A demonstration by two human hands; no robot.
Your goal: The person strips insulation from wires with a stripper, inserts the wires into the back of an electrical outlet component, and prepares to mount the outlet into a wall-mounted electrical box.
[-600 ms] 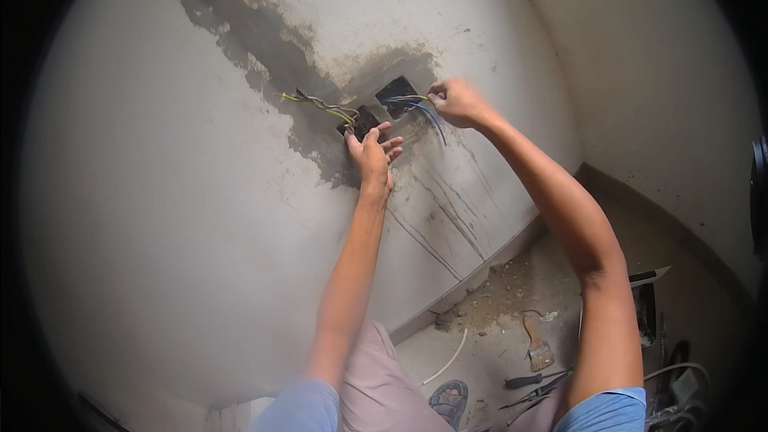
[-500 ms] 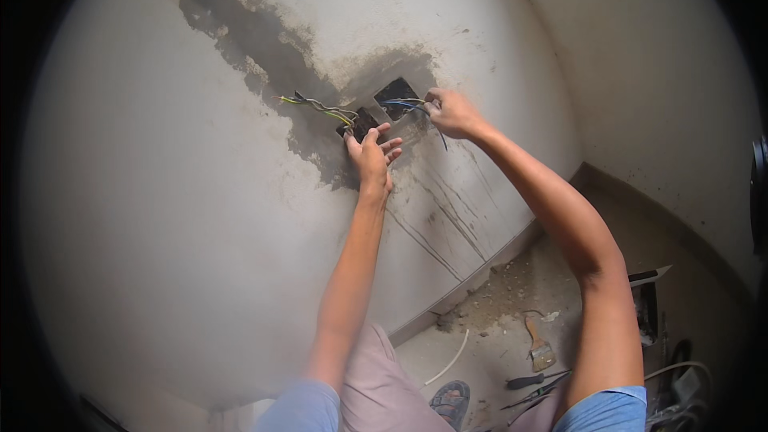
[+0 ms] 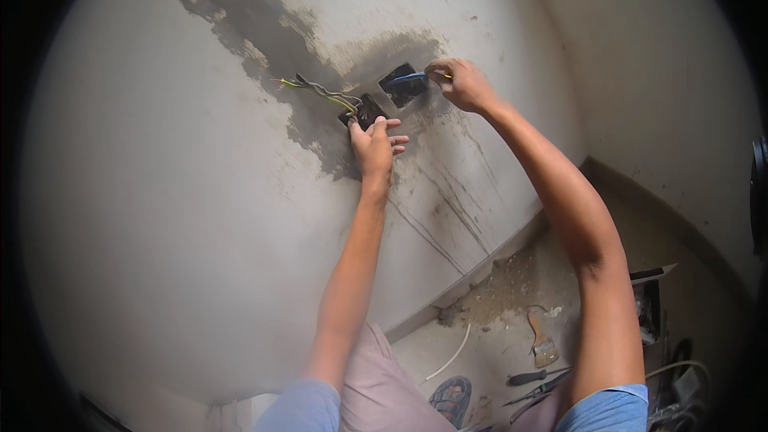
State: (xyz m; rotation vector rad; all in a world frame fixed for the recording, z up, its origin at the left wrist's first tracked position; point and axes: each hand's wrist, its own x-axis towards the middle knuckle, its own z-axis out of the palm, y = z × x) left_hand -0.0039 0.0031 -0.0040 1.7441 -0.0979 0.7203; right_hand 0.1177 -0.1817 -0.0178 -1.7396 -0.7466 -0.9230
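Two dark square wall boxes sit side by side in a patch of grey plaster. From the left box [image 3: 370, 110], a bunch of wires [image 3: 328, 94], some yellow-green and some dark, sticks out to the upper left. My left hand [image 3: 374, 150] rests at this box's lower edge, its thumb near the base of the wires and its other fingers spread. At the right box [image 3: 410, 94], my right hand [image 3: 466, 85] pinches blue wires [image 3: 410, 77] that come out of it. A bit of yellow shows beside those fingers; the wire ends are partly hidden.
Grey plaster [image 3: 264, 24] runs up the wall [image 3: 200, 216] to the upper left. On the floor lie a paintbrush [image 3: 542, 342], a screwdriver [image 3: 526, 378], pliers [image 3: 542, 389] and a pale length of cable [image 3: 450, 358]. Dark box-like gear [image 3: 650, 304] stands beyond my right arm.
My right hand has moved slightly up and right, drawing the blue wires straighter; the loose end that hung below it no longer shows. My left hand stays at the left box.
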